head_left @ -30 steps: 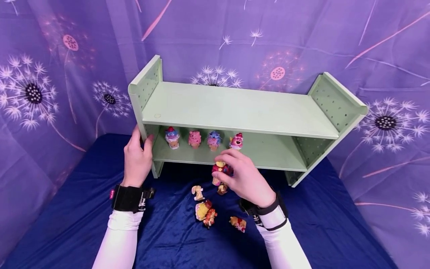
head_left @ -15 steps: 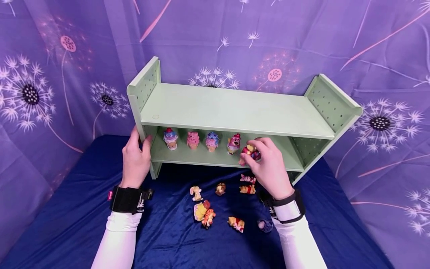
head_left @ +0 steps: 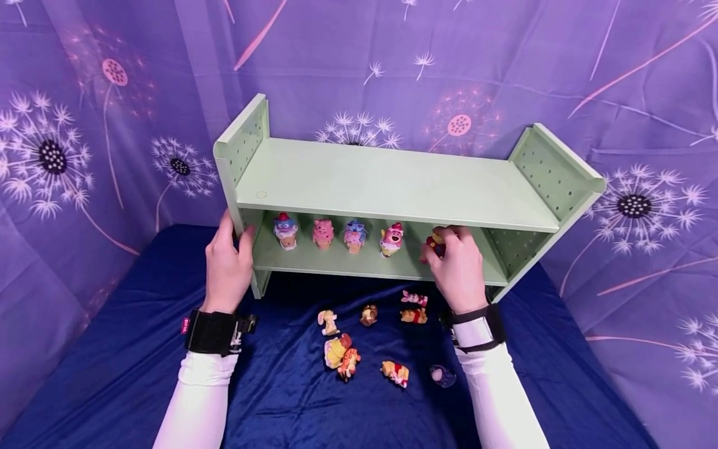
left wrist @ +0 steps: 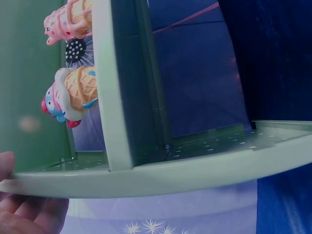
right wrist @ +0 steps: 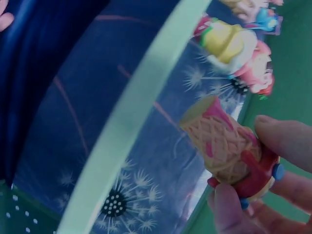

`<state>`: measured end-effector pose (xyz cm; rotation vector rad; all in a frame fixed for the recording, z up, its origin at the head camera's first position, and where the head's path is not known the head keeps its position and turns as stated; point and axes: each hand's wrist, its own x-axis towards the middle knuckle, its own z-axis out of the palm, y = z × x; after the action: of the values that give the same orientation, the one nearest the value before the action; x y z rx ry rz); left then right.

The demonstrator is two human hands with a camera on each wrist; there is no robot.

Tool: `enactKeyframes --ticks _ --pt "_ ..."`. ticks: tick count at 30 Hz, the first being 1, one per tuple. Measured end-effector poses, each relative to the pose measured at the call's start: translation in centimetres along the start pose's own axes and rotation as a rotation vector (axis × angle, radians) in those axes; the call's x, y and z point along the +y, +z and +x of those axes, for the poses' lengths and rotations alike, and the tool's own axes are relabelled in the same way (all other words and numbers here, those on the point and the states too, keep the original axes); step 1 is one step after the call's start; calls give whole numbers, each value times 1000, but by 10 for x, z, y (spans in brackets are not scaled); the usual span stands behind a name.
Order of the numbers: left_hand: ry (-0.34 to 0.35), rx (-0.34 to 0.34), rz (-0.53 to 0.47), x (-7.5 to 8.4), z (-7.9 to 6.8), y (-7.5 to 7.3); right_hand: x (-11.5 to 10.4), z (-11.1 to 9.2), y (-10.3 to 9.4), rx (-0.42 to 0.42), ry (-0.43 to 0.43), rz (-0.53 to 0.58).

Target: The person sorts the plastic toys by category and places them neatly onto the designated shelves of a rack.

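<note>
My left hand (head_left: 227, 271) grips the left side panel (left wrist: 195, 180) of a pale green two-tier shelf (head_left: 392, 181), thumb on the inner face and fingers outside. Inside the lower tier, toward its right end, my right hand (head_left: 461, 271) pinches an ice-cream-cone figurine (right wrist: 226, 146) with a red top and waffle base. Its base is tilted toward the camera in the right wrist view, and the fingers partly cover its top. To its left stand a blue-headed cone figurine (head_left: 286, 232), a pink one (head_left: 323, 234), a blue-and-pink one (head_left: 354, 236) and a pink red-capped one (head_left: 391, 239), upright and spaced apart.
On the dark blue cloth (head_left: 280, 399) before the shelf lie several small figurines, among them a tiger (head_left: 349, 364), a yellow-dressed one (head_left: 335, 351), a red-shirted bear (head_left: 414, 316) and a dark blue-grey one (head_left: 442, 376). A purple dandelion-print curtain (head_left: 336, 62) hangs behind.
My right hand has carried the red-topped cone figurine from over the cloth up and right into the lower tier, past the red-capped one. The left hand has kept its grip on the panel.
</note>
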<state>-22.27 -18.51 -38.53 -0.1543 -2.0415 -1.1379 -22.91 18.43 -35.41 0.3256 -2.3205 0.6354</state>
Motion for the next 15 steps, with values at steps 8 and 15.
enactKeyframes --ticks 8,15 --pt "1 1 -5 0 0 0 8 4 4 -2 26 -41" --pt "4 11 -7 0 0 1 12 8 6 15 26 -74"
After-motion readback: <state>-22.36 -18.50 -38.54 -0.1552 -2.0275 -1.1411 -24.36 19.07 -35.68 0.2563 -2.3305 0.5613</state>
